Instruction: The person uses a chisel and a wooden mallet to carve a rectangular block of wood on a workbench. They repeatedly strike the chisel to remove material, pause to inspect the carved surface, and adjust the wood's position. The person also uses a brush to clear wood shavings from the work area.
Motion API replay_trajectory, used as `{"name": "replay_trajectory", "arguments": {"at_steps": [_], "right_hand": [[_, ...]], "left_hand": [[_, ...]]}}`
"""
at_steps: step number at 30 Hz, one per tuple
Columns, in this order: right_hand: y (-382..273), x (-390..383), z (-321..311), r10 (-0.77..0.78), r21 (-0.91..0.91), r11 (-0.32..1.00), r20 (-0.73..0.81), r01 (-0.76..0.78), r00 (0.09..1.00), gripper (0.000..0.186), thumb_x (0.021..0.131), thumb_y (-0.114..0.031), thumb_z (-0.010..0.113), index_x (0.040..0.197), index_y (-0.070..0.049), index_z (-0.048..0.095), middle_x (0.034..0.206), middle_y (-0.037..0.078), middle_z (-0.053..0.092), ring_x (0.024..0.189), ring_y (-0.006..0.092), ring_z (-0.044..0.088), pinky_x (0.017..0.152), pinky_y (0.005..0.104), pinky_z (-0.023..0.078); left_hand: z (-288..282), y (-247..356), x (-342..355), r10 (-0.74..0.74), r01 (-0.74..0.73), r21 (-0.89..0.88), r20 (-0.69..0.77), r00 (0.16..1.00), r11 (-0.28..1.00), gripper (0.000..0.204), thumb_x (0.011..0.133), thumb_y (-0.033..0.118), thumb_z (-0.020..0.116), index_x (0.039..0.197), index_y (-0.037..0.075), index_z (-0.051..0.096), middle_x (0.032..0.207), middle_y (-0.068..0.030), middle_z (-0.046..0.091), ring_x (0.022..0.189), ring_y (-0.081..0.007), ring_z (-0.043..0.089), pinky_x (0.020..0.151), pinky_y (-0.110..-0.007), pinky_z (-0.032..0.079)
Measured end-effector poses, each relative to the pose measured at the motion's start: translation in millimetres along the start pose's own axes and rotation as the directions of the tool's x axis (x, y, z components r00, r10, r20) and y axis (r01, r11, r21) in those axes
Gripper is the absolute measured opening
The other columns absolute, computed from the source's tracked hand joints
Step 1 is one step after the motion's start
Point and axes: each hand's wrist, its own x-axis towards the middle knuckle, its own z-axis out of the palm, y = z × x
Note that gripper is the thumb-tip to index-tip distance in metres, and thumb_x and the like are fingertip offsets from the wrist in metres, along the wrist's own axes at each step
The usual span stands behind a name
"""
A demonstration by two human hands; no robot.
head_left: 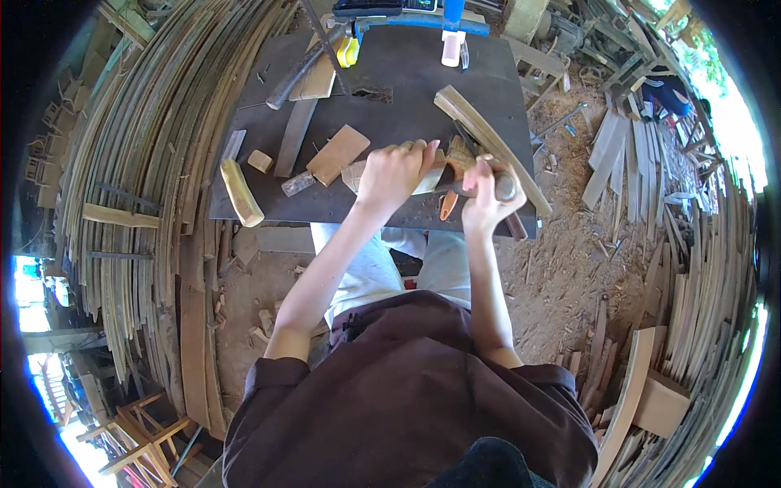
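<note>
On the dark worktable (pixel 407 89), my left hand (pixel 390 175) is closed over a pale wooden block (pixel 429 182) near the front edge, its fingers curled across the top. To its right, my right hand (pixel 486 195) is wrapped round a hand tool with a rounded wooden handle (pixel 506 188). The tool's dark shaft points left toward the block; its tip is hard to make out. Partly under the right hand lies a brush (pixel 460 154) with an orange handle. A long squared wooden bar (pixel 488 140) slants past the right hand.
Left of my hands are a brown wood block (pixel 340 154), a small wood cube (pixel 260 161) and a curved wooden piece (pixel 242 193). A hammer-like tool (pixel 305 69) and a blue clamp (pixel 453 18) stand toward the back. Stacked planks (pixel 154 163) line the left side.
</note>
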Motion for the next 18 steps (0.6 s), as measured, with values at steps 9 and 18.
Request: {"name": "replay_trajectory", "arguments": {"at_steps": [9, 18], "right_hand": [[14.4, 1.1, -3.4, -0.019, 0.003, 1.000, 0.011, 0.019, 1.000, 0.009, 0.080, 0.004, 0.058, 0.072, 0.005, 0.055, 0.060, 0.006, 0.054, 0.047, 0.0091, 0.049, 0.045, 0.0232, 0.037], [17.2, -0.6, -3.3, 0.024, 0.039, 0.999, -0.018, -0.023, 1.000, 0.012, 0.082, 0.005, 0.058, 0.070, 0.004, 0.054, 0.063, 0.006, 0.055, 0.048, 0.0087, 0.048, 0.044, 0.0232, 0.037]], "left_hand": [[0.4, -3.4, 3.3, 0.018, -0.018, 0.000, 0.022, 1.000, 1.000, 0.033, 0.093, 0.028, 0.052, 0.065, 0.011, 0.053, 0.055, -0.0037, 0.057, 0.047, -0.0188, 0.060, 0.043, -0.029, 0.047], [1.5, -3.5, 2.3, 0.016, -0.016, -0.018, 0.009, 1.000, 1.000, 0.034, 0.093, 0.028, 0.052, 0.064, 0.011, 0.052, 0.055, -0.0035, 0.056, 0.047, -0.0182, 0.059, 0.042, -0.029, 0.046]]}}
